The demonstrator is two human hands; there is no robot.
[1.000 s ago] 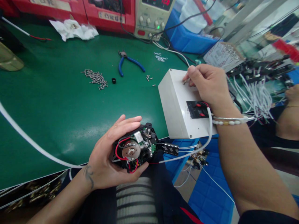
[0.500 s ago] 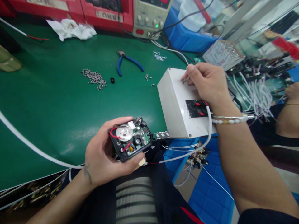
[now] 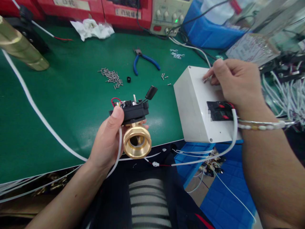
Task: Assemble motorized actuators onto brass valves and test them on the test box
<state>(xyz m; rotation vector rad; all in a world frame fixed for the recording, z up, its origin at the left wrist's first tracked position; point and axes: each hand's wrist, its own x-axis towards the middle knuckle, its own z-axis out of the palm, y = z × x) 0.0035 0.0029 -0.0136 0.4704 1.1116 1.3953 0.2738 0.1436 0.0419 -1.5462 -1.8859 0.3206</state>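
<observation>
My left hand (image 3: pixel 108 138) is closed around a motorized brass valve (image 3: pixel 137 142) near the front edge of the bench. Its round threaded opening faces me, and the uncovered black actuator housing (image 3: pixel 133 112) is on top, with a red wire and a small black part on leads sticking up. A white cable runs from it past my wrist. On the right stands a white box (image 3: pixel 190 105) with a black terminal block (image 3: pixel 219 111) on its face. The fingers of my right hand (image 3: pixel 234 81) are closed at a small metal toggle switch (image 3: pixel 204 80) on that box.
Blue-handled cutters (image 3: pixel 145 60), a pile of screws (image 3: pixel 111 77), a black ring (image 3: pixel 129 79) and small metal clips (image 3: pixel 177 54) lie on the green bench. Behind are red bins (image 3: pixel 128 14), a power supply (image 3: pixel 166 19) and a blue bin (image 3: pixel 209 31). A brass piece (image 3: pixel 23 47) stands left.
My left hand has turned the valve so its brass opening faces me instead of the circuit side. My right hand stays at the switch. The whole view has shifted, bringing more brass in at left.
</observation>
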